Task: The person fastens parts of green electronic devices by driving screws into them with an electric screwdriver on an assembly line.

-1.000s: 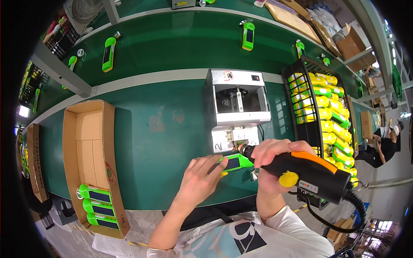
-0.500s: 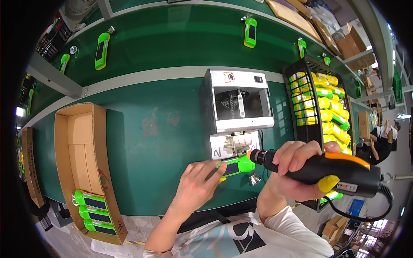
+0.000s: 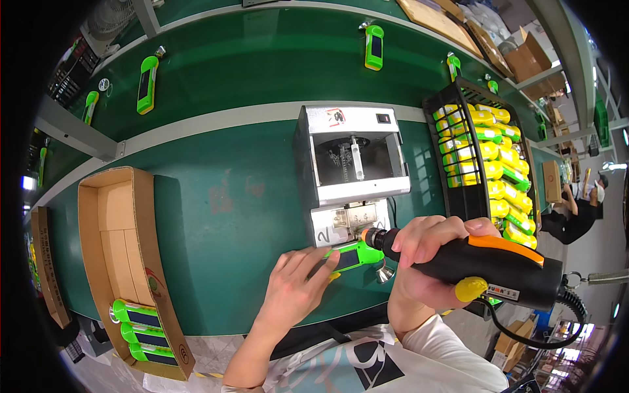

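Now gripping driver (image 3: 485, 262) in right hand (image 3: 422, 252), green gadget (image 3: 354, 256) in left hand (image 3: 296, 281); likely lining up tip (image 3: 369, 236), needing steady aim.

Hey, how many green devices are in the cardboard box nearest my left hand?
3, at the near end of the cardboard box: far device, middle device and near device; any underneath would be hidden.

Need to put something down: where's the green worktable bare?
Bare: the worktable between the open cardboard box and silver machine. Narrower: between machine and black crate. Crowded: the machine's front, where left hand, right hand, green device and black power tool gather.
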`<action>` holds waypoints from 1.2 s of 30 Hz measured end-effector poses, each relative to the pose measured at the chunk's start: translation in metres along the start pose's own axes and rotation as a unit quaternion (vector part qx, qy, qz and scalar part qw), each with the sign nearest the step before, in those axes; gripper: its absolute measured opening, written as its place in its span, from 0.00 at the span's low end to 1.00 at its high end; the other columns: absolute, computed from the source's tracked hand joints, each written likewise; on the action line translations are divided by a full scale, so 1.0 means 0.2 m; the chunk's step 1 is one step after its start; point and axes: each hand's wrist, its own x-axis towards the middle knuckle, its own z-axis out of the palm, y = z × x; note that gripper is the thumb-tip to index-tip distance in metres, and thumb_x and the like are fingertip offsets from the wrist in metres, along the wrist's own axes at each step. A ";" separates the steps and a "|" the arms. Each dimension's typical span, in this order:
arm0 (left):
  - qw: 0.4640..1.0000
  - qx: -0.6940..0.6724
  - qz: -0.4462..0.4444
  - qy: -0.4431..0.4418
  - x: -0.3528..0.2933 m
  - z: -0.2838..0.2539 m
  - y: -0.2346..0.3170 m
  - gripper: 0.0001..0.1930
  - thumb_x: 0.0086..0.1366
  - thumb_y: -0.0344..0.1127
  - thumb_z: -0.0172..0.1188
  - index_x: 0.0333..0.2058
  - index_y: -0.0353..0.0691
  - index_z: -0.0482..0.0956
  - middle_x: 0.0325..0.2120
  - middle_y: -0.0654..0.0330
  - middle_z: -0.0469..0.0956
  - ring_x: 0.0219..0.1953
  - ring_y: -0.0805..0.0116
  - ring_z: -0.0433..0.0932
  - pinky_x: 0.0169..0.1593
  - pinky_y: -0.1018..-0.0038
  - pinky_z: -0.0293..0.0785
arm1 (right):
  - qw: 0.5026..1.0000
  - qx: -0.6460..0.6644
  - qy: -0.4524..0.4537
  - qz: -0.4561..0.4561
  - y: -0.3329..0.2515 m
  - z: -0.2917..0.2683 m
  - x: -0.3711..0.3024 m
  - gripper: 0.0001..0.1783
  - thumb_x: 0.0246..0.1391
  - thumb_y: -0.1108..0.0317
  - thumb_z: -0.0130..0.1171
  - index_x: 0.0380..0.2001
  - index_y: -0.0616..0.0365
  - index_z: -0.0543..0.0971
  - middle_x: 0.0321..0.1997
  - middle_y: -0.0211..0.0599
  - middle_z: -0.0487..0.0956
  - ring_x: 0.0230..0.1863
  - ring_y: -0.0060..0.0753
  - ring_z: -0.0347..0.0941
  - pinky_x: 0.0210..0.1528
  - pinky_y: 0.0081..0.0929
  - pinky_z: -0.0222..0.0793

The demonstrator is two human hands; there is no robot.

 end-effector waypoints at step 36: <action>1.000 -0.002 -0.010 -0.011 0.00 0.00 0.04 0.31 0.49 0.21 0.72 0.56 0.42 0.82 0.53 0.57 0.82 0.52 0.55 0.82 0.54 0.61 0.75 | 0.989 -0.040 -0.003 0.142 -0.12 -0.09 -0.19 0.33 0.68 0.39 0.56 0.55 0.59 0.64 0.25 0.34 0.74 0.17 0.30 0.71 0.24 0.31 0.72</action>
